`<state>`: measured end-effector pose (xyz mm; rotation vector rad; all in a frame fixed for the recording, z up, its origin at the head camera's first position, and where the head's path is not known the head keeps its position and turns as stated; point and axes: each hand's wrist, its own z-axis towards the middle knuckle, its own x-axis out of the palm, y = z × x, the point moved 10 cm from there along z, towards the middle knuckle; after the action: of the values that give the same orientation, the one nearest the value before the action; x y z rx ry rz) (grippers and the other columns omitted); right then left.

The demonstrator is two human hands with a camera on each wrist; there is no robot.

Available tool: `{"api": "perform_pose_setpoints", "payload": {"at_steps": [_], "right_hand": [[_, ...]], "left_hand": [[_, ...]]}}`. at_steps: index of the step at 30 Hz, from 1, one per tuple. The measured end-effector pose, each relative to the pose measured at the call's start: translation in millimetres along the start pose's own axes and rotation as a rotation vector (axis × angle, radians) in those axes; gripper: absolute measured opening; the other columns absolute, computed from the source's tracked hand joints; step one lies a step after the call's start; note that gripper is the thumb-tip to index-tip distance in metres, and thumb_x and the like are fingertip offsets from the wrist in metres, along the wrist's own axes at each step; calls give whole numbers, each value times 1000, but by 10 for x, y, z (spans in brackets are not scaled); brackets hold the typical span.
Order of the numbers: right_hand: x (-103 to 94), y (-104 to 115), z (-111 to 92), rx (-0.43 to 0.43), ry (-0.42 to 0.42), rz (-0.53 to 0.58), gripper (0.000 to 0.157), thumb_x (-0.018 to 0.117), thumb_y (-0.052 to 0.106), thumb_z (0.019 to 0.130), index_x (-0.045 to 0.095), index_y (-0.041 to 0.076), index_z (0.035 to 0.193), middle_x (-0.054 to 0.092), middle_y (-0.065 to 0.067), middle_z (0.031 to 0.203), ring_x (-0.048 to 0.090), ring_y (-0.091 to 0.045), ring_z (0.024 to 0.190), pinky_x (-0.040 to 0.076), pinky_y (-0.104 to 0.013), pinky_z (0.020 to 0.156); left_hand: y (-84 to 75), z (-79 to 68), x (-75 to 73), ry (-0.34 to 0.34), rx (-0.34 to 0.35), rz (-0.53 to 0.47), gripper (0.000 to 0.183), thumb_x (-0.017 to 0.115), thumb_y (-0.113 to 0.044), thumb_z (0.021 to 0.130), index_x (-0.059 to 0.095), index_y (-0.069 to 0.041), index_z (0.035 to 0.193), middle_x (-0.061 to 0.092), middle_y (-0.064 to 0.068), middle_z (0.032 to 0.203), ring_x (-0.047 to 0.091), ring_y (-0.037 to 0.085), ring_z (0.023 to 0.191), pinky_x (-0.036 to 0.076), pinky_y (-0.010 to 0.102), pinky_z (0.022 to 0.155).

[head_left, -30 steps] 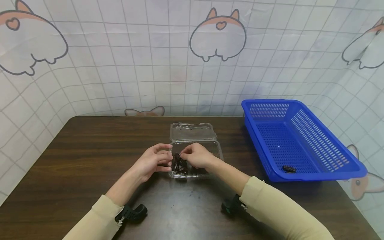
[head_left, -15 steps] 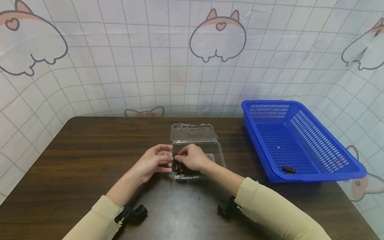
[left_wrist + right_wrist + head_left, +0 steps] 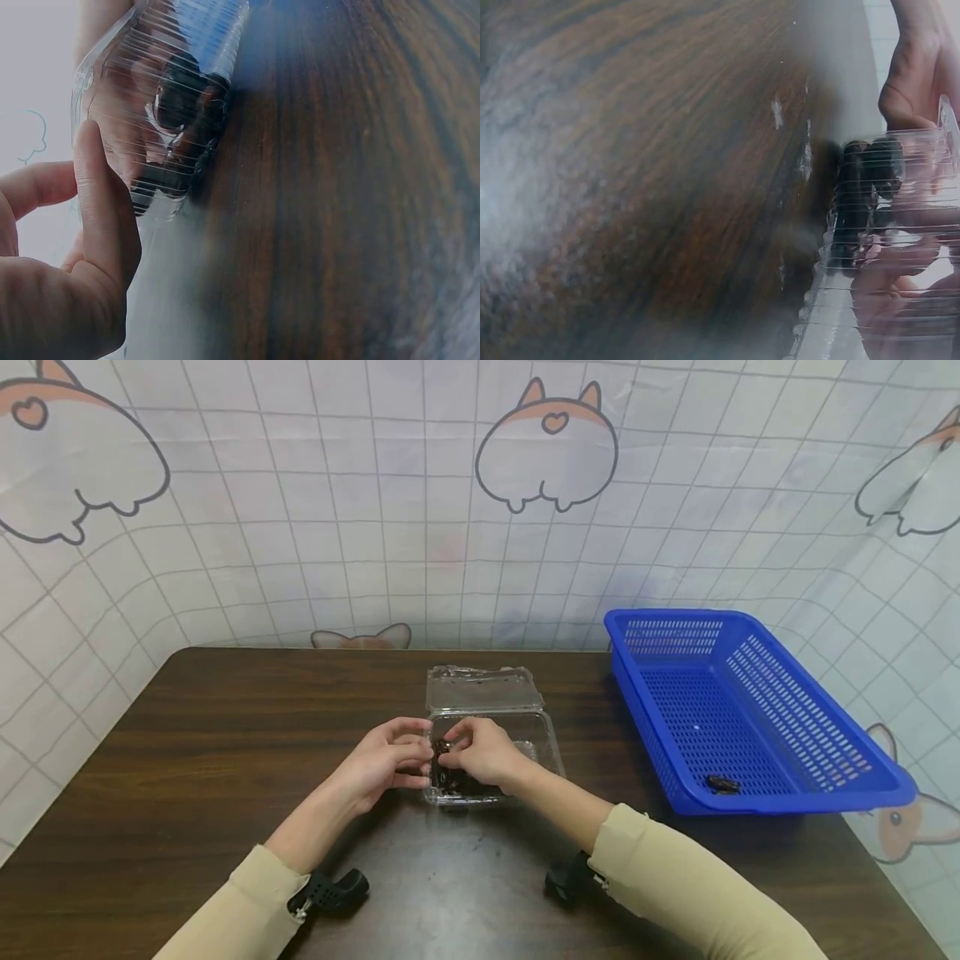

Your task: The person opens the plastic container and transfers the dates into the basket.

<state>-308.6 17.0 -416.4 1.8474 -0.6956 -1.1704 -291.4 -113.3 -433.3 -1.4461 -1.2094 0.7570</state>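
A clear plastic clamshell box (image 3: 555, 747) stands on the table with its lid (image 3: 483, 691) folded back. Dark, glossy, oblong pieces (image 3: 450, 781) lie along its left side; their kind does not show clearly. Reaching into the box, my right hand (image 3: 483, 753) has thumb and forefinger at a dark piece (image 3: 442, 747) near the left wall. My left hand (image 3: 382, 764) rests its fingertips against the outside of that wall, fingers spread and lightly bent. Through the ribbed plastic, the left wrist view shows dark rounded pieces (image 3: 178, 90) beside the right hand's fingers.
A blue perforated basket (image 3: 648, 739) stands at the right of the dark wooden table (image 3: 247, 718). One small dark piece (image 3: 722, 784) lies in its near corner. Behind the table hangs a white gridded cloth (image 3: 442, 543) with corgi drawings.
My right hand has shifted slightly left inside the box, down among the dark pieces, and its thumb and forefinger have parted a little. My left hand stays at the box wall.
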Motion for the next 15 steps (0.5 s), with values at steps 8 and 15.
{"api": "perform_pose_setpoints", "payload": {"at_steps": [8,15], "right_hand": [[5,16,-7,-5,4,57,32,79,9,90,66,-2,117,66,-9,96,55,-17,72,44,-26,53],[-2,15,-21,14,-1,75,27,77,10,92,66,0,114,70,-8,98,45,-11,53,39,-22,44]], "left_hand": [[-6,-12,-1,-4,-5,-2,50,60,-1,100,41,4,146,59,11,104,62,17,78,62,32,71],[-9,-15,0,-2,-8,-7,52,60,0,100,39,5,147,59,10,101,62,17,77,62,32,70]]}}
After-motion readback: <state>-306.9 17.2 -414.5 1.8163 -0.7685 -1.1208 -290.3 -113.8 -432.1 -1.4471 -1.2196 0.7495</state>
